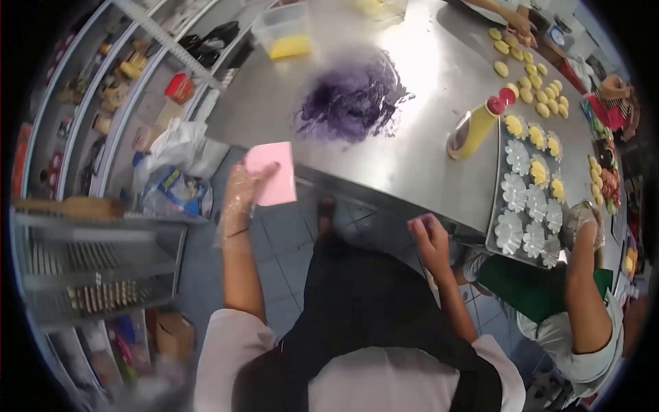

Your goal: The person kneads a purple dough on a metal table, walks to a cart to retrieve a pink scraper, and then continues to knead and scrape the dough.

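My left hand [239,196], in a clear plastic glove, grips a flat pink dough scraper [278,180] just off the table's near edge. My right hand [431,242] is held low by the same edge, its fingers curled together; there is a purplish tint at the fingertips, and what they hold, if anything, I cannot make out. Smeared over the steel table [412,185] is a mass of dark purple dough [353,99], beyond both hands and touched by neither. A bottle of yellow liquid [473,129] with a red cap stands to the right of the dough.
Right of the bottle, a tray [491,230] carries fluted metal moulds [513,189], several with yellow dough. Yellow dough pieces [542,96] lie beyond. A co-worker's gloved hand [583,223] is beside the tray; another person's hand [519,27] is at the far side. Shelves [103,165] stand left.
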Motion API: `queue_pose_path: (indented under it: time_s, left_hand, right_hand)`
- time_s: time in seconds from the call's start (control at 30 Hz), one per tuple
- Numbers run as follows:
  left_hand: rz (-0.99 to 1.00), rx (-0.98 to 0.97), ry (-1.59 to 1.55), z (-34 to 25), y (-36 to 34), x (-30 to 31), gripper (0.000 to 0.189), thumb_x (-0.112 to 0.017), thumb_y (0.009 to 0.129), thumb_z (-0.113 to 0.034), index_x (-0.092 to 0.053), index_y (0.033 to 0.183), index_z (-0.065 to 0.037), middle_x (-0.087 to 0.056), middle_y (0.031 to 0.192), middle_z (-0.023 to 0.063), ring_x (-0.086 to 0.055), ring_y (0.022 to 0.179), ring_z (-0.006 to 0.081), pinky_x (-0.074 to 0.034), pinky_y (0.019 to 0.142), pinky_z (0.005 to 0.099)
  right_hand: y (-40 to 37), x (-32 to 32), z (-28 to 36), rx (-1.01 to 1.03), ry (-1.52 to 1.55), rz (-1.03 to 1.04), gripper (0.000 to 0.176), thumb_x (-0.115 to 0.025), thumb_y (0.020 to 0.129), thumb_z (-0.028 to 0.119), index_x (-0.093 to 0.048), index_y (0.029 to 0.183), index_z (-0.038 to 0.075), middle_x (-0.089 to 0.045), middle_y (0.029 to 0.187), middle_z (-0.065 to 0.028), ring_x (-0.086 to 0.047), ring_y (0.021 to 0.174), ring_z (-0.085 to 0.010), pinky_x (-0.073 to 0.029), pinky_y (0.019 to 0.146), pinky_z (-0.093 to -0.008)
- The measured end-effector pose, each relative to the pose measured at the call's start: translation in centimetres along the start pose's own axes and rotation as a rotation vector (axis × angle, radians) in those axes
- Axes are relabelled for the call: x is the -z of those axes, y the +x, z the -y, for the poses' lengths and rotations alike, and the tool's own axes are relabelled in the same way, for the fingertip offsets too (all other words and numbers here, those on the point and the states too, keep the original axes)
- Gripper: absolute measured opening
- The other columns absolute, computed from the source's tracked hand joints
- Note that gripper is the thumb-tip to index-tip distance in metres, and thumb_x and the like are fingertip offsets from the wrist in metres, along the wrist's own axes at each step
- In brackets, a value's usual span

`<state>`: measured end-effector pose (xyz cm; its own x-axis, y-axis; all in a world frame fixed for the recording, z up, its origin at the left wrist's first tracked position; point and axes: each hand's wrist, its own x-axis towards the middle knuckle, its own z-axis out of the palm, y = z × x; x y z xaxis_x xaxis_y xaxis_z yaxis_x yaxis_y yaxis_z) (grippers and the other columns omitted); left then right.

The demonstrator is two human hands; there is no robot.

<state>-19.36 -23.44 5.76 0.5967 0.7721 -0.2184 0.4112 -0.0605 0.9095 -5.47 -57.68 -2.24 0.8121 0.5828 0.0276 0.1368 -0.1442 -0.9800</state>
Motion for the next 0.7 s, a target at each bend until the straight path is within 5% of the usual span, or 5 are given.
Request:
queue_pose_path:
  time_s: [0.2, 0.27, 0.37, 0.43, 0.7]
  left_hand:
    - [-0.028, -0.098, 0.278, -0.3, 16.6, 3.4, 0.050, -0.076, 0.068, -0.026, -0.058, 0.101, 0.008, -0.062, 0.094, 0.0156, -0.061, 0.082, 0.0204, -0.049, 0.071, 0.0309]
    - [0.077, -0.460, 0.205, 0.1, 22.3, 2.7, 0.043, -0.073, 0.071, -0.024, -0.060, 0.100, 0.006, -0.064, 0.092, 0.0153, -0.062, 0.075, 0.0213, -0.050, 0.069, 0.0328]
    - [0.246, -0.259, 0.318, -8.3, 26.1, 0.2, 0.042, -0.066, 0.075, -0.031, -0.062, 0.104, 0.000, -0.066, 0.089, 0.0125, -0.062, 0.074, 0.0253, -0.050, 0.073, 0.0350]
    - [0.075, -0.768, 0.513, -5.8, 33.5, -4.2, 0.043, -0.060, 0.077, -0.037, -0.063, 0.102, -0.002, -0.065, 0.081, 0.0156, -0.063, 0.072, 0.0309, -0.050, 0.071, 0.0382]
    - [0.194, -0.647, 0.891, -12.9, 36.7, -13.1, 0.032, -0.053, 0.079, -0.029, -0.062, 0.091, 0.000, -0.062, 0.081, 0.0247, -0.062, 0.078, 0.0402, -0.049, 0.070, 0.0468]
  right_hand:
    - [-0.4, -3.2, -6.2, -0.727, 0.451, -0.388, 0.032, -0.045, 0.094, 0.034, -0.056, 0.096, 0.005, -0.057, 0.077, -0.0039, -0.054, 0.067, -0.0141, -0.044, 0.062, -0.0252]
    - [1.1, -4.3, -4.0, -0.741, 0.542, -0.627, 0.035, -0.044, 0.094, 0.038, -0.056, 0.098, 0.005, -0.057, 0.080, -0.0045, -0.053, 0.068, -0.0146, -0.044, 0.062, -0.0265]
    - [4.9, -5.3, -2.1, -0.744, 0.731, -1.055, 0.042, -0.043, 0.092, 0.045, -0.054, 0.103, 0.006, -0.056, 0.085, -0.0057, -0.052, 0.069, -0.0156, -0.044, 0.061, -0.0290]
    - [6.8, -3.5, -2.7, -0.730, 0.768, -1.432, 0.046, -0.045, 0.090, 0.048, -0.051, 0.109, 0.007, -0.055, 0.096, -0.0068, -0.052, 0.074, -0.0180, -0.044, 0.062, -0.0306]
    - [10.8, -2.3, -8.8, -0.634, 0.346, -1.689, 0.059, -0.044, 0.092, 0.043, -0.041, 0.116, -0.011, -0.050, 0.116, -0.0199, -0.054, 0.096, -0.0287, -0.047, 0.079, -0.0368]
